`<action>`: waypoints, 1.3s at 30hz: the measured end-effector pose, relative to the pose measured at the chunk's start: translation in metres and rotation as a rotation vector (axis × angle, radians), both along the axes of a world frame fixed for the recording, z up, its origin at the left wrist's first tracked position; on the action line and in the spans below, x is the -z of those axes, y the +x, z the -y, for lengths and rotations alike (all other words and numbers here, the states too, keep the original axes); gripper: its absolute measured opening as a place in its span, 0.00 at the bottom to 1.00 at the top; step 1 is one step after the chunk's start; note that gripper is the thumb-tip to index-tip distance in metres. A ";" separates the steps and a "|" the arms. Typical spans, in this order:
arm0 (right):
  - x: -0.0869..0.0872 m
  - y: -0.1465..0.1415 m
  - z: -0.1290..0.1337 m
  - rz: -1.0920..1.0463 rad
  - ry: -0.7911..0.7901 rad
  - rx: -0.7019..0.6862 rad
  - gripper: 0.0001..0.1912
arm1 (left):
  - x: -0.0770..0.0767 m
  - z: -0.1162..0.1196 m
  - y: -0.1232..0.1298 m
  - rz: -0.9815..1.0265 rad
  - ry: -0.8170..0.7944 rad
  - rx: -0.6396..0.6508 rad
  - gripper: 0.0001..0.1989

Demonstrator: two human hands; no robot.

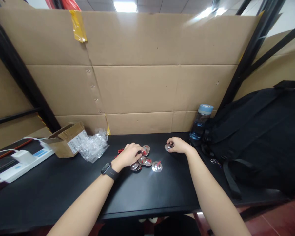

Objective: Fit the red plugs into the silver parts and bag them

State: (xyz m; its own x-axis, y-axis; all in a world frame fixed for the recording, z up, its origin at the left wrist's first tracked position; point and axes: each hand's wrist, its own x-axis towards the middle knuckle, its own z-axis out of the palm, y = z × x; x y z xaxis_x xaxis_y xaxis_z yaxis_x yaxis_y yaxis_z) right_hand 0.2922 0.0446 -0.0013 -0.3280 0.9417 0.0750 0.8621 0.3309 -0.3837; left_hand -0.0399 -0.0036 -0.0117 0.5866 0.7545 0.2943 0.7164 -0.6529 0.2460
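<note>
Several small silver finger cymbals with red loops lie in a loose pile (147,161) on the black tabletop (132,193). My left hand (130,154), wearing a dark watch, reaches in from the pile's left, its fingers closed at the edge of an upper finger cymbal (146,149); its fingertips are partly hidden. One finger cymbal (157,167) lies apart at the pile's right with its red loop upward. Farther right, my right hand (177,145) pinches another finger cymbal (167,147) at or just above the table. Red cord (119,151) shows behind my left wrist.
At left stand an open cardboard box (64,141), crumpled clear plastic wrap (94,146) and a white power strip (27,165) with cables. A blue-lidded bottle (200,122) and a black backpack (260,137) take up the right. A cardboard panel (137,88) closes the back.
</note>
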 end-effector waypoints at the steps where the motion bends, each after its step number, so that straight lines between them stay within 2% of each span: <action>1: 0.000 -0.002 0.000 0.006 0.016 0.000 0.22 | 0.001 0.000 0.002 -0.002 0.003 0.006 0.11; 16: 0.002 -0.027 0.005 -0.083 0.061 -0.103 0.13 | -0.002 0.000 0.014 -0.026 0.038 0.010 0.05; 22: 0.004 -0.027 0.006 -0.093 0.050 -0.129 0.19 | 0.000 -0.002 0.013 0.070 0.065 -0.042 0.05; 28: 0.008 -0.029 0.003 -0.079 0.025 -0.038 0.17 | 0.002 -0.004 0.014 0.197 0.025 -0.035 0.06; 36: 0.005 -0.037 0.011 -0.008 0.130 0.061 0.06 | -0.006 0.002 0.018 0.292 0.073 -0.007 0.05; 39: 0.001 -0.049 0.016 -0.078 0.223 0.038 0.08 | -0.007 0.002 0.018 0.362 0.063 -0.032 0.06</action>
